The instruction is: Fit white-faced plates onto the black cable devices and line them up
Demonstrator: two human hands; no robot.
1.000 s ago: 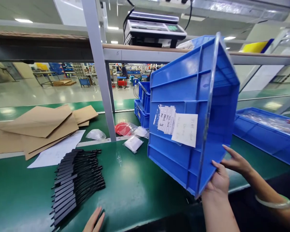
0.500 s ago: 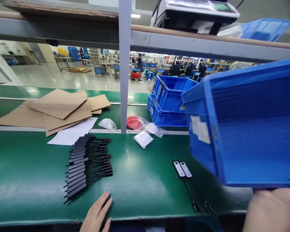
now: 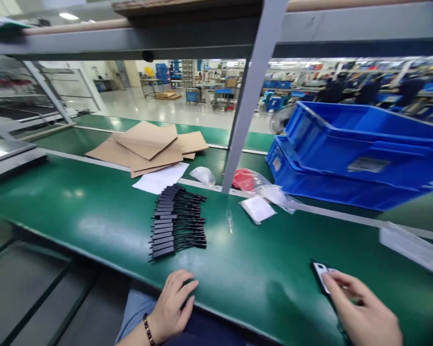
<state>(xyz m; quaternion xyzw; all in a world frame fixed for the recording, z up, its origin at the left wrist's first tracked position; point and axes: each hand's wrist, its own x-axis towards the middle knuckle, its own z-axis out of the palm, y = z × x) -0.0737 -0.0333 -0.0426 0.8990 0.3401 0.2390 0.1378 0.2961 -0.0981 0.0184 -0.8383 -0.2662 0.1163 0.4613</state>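
Observation:
My left hand (image 3: 176,303) is at the near edge of the green bench, fingers loosely bent and apart, holding nothing. To the right, my right hand (image 3: 364,307) has thumb and fingers closed on a small black device with a white face (image 3: 322,275) and a cable. A second white-faced device beside it is mostly hidden by the fingers. Beyond my left hand lies a fanned row of flat black modules with short cables (image 3: 166,235), their plug ends pointing right.
Stacked blue bins (image 3: 368,163) stand at the back right. Brown cardboard sheets (image 3: 144,144) overlap a white paper (image 3: 160,179). Plastic bags with red (image 3: 244,179) and white contents (image 3: 257,209) lie mid-bench. A grey upright post (image 3: 250,96) rises behind them.
The blue bin my right hand held up is out of that hand, which now grips a white-faced device. The view has turned left. My left hand stays near the bench edge.

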